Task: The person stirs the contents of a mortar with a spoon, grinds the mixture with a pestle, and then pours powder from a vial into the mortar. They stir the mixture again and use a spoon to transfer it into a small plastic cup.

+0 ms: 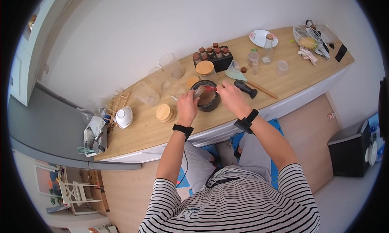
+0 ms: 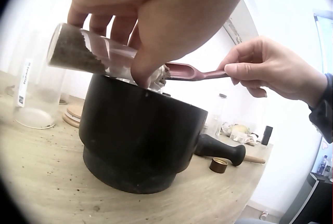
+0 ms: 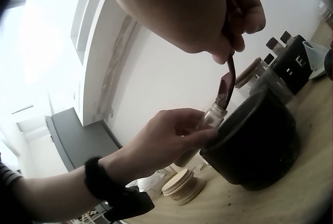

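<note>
The left hand (image 1: 188, 107) grips a small glass jar (image 2: 83, 51) that lies tilted nearly flat over the rim of a black mortar (image 2: 143, 130); brown powder fills its bottom end. Between thumb and fingers, the right hand (image 1: 233, 97) pinches the handle of a small red scoop (image 2: 182, 71). The scoop's tip is at the jar's mouth, above the mortar, as the right wrist view also shows with the scoop (image 3: 227, 86) and jar (image 3: 212, 116). Brown powder (image 1: 207, 98) lies inside the mortar.
A black pestle (image 1: 245, 88) and a wooden-handled spatula (image 1: 259, 87) lie right of the mortar. Behind it stand a wooden-lidded jar (image 1: 205, 68) and a black rack of corked jars (image 1: 221, 63). Clear containers (image 1: 146, 94) and a round wooden lid (image 1: 164, 112) are on the left.
</note>
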Tool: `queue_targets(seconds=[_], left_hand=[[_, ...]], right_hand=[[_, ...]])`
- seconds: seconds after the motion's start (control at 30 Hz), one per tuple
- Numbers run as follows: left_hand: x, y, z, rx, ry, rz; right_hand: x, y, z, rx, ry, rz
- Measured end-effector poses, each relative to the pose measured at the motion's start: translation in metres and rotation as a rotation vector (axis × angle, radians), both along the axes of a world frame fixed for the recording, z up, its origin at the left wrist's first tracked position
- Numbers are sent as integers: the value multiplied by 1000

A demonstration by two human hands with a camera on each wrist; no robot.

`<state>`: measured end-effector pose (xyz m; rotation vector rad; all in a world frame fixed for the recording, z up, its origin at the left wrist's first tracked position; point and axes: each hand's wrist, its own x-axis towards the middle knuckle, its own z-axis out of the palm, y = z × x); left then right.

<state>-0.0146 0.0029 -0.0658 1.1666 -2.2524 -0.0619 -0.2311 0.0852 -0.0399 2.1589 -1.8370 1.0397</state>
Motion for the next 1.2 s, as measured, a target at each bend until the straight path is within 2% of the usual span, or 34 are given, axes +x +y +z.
queue_targets(seconds=[0.17,0.47,0.67,0.87,1.2], left_hand=[[-1,0,-1,-65,16,-7],[-6,-1,-1,-22,-16,-4],[-6,-3,-7,-29,-22,-5],[-8,-2,-7,-28,-32,8],[-10,-5,-6,-41,-4,0]], right_hand=[[3,2,0,-20,-15,3],[16,13,1,10,17,-36],[25,13,-8,-101,31,4],[30,17,-10,-113,203,-26],[26,19,-8,-160,240,-21]])
